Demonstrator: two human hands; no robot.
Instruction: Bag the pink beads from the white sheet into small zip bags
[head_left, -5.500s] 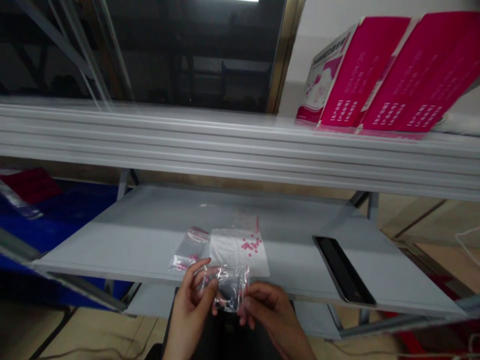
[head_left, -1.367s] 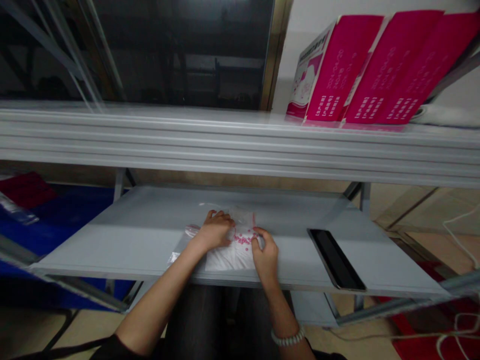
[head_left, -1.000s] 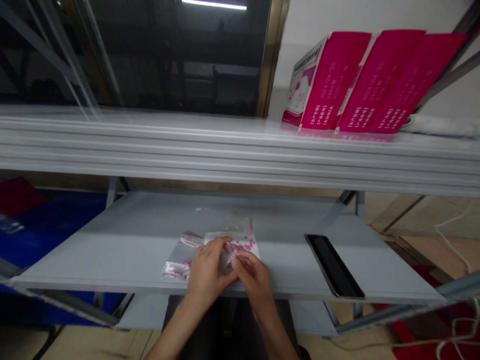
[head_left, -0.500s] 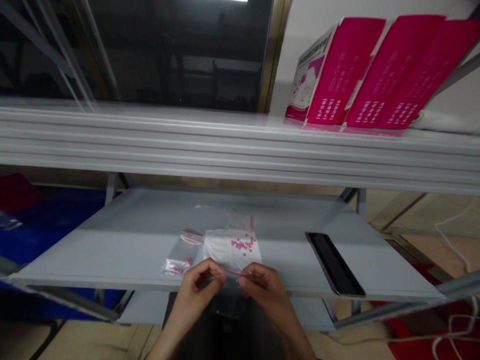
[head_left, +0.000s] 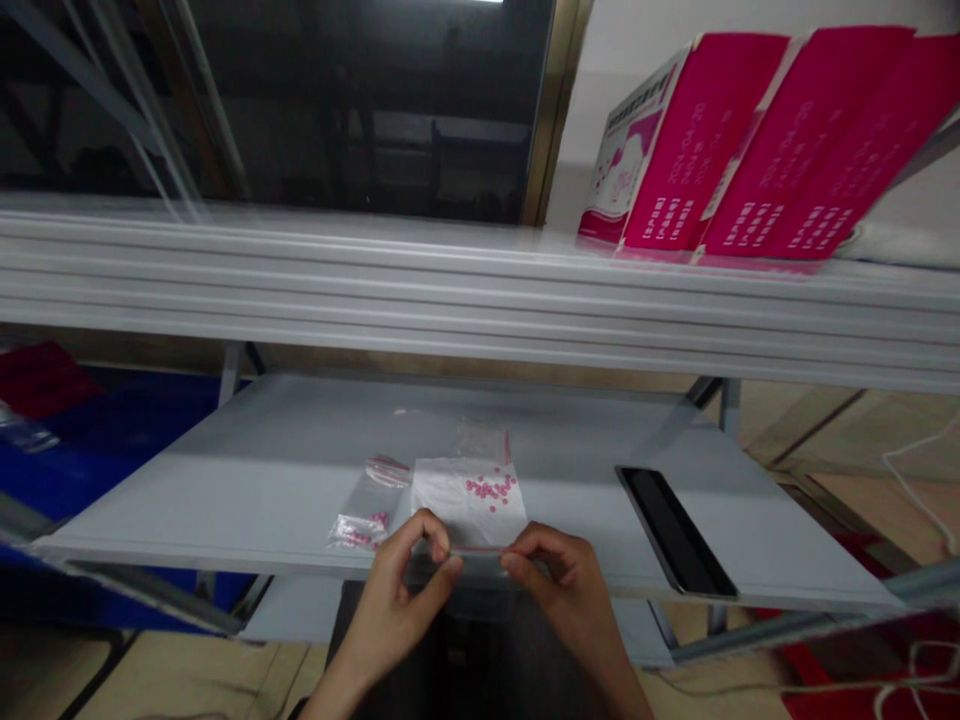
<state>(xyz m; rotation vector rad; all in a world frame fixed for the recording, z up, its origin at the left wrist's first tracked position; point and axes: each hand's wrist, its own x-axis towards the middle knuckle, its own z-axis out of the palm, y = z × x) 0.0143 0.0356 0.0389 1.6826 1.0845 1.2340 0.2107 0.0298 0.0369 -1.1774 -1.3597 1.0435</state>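
Note:
At the front edge of the grey table, a small clear zip bag [head_left: 478, 551] with a red seal line stretches between my hands. My left hand [head_left: 409, 575] pinches its left end between thumb and forefinger, and my right hand [head_left: 559, 575] pinches the right end. Just beyond lies a white paper sheet [head_left: 442, 490] with several small pink tablets [head_left: 489, 490] scattered on its right part. Left of the paper is another clear zip bag [head_left: 367, 500] with pink tablets in its lower end. A third clear bag [head_left: 482, 438] with a red seal lies behind the paper.
A dark phone-like slab [head_left: 675, 530] lies on the right of the grey table [head_left: 247, 480]. Above the table's back runs a ridged metal shelf [head_left: 375, 285] carrying several pink boxes [head_left: 705, 140]. A blue surface [head_left: 150, 420] is at the left, white cables [head_left: 922, 500] at the right.
My hands have moved slightly apart, pulling the bag's red seal line wider and straighter between them. The view has shifted a little; the things on the table lie as before.

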